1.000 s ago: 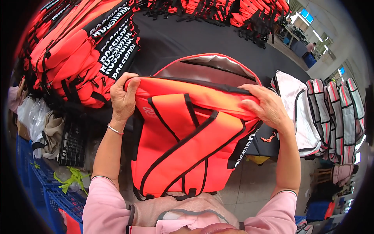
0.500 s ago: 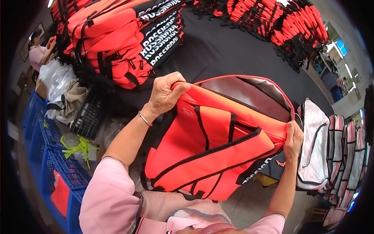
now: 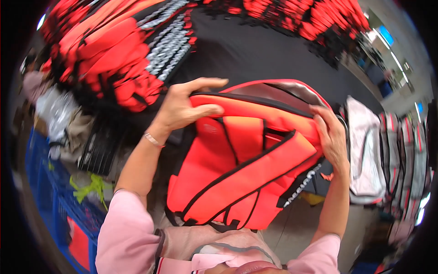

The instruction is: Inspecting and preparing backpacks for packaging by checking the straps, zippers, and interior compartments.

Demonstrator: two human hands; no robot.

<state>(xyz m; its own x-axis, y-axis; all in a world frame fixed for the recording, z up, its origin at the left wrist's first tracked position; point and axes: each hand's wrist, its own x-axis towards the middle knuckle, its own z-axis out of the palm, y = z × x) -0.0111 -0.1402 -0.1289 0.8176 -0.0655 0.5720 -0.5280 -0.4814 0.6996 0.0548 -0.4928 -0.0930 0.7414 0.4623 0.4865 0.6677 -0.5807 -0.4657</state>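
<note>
An orange-red backpack (image 3: 214, 169) with black trim and a diagonal shoulder strap hangs in front of my body. Its top is unzipped, and the grey lining (image 3: 255, 90) shows inside the opening. At the upper left corner my left hand (image 3: 180, 105) is open: its fingers stretch out above the edge and the thumb lies apart on the orange panel. On the right end of the opening, my right hand (image 3: 331, 137) is closed over the rim with bent fingers. The thumb of that hand is hidden.
A tall stack of orange-red backpacks (image 3: 109, 59) is at the far left on a black-covered table (image 3: 255, 50); more bags (image 3: 305, 18) lie along its back. Grey-white bags (image 3: 365, 150) stand at right. Blue crates (image 3: 59, 196) and a black crate (image 3: 98, 146) are at left.
My left hand has loosened from the bag's corner and its fingers have straightened. The right hand has shifted up and inward over the rim. The opening has narrowed.
</note>
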